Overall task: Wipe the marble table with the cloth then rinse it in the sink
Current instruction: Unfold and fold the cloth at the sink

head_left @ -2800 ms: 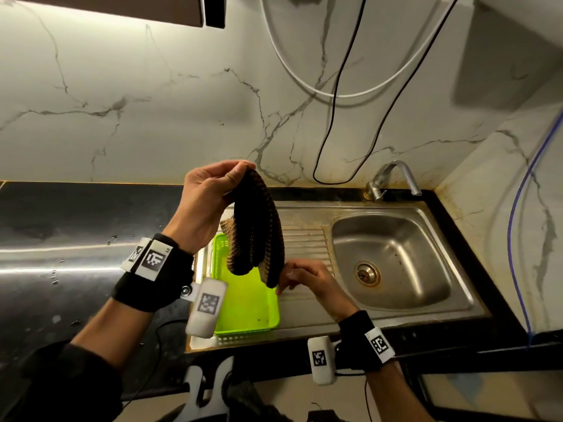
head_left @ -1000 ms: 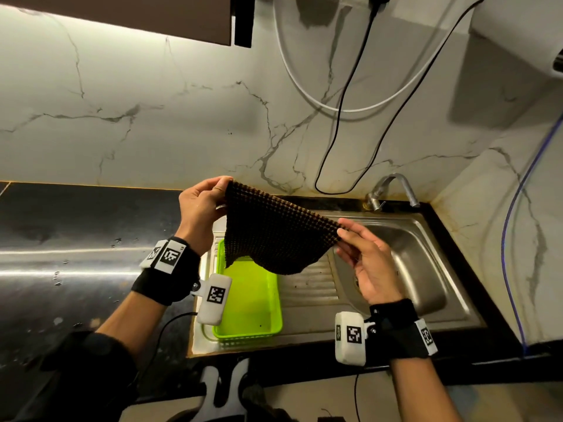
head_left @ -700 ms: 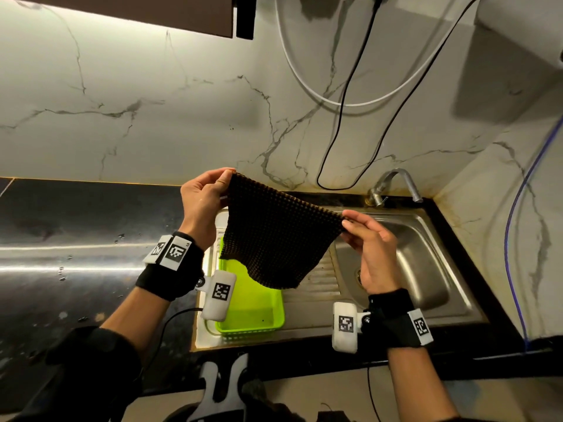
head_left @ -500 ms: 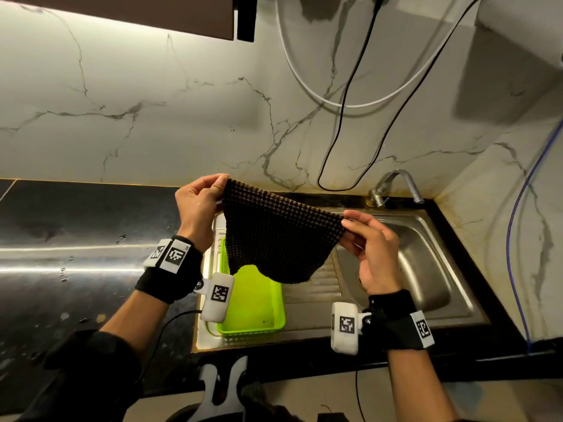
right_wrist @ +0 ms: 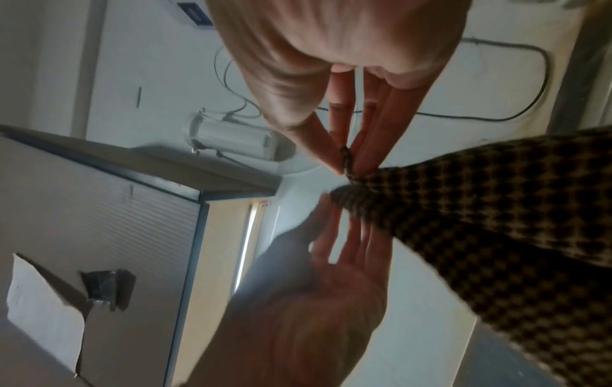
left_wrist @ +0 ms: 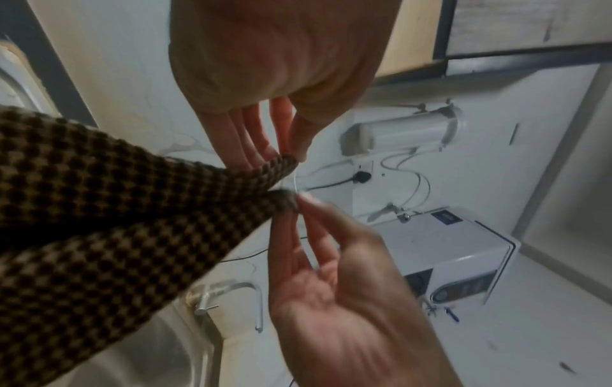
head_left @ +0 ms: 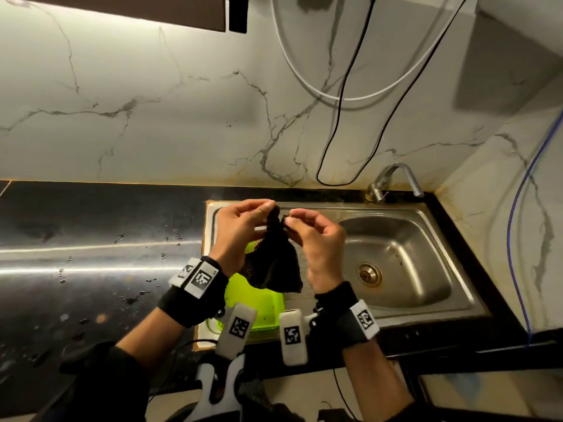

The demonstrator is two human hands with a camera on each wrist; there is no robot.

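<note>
Brown-blk checked cloth (head_left: 272,263), lime-green basket (head_left: 262,303), blk counter (head_left: 91,226).

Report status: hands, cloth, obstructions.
Left hand and right hand each pinch a top corner of the cloth, corners together. Cloth hangs over green tray. Nothing obstructing.

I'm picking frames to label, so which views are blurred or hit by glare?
Head view: sharp, with a bright glare streak on the dark counter. Left wrist view: the right hand is smeared, the cloth crisp. Right wrist view: soft throughout, the left hand dark and blurred.
</note>
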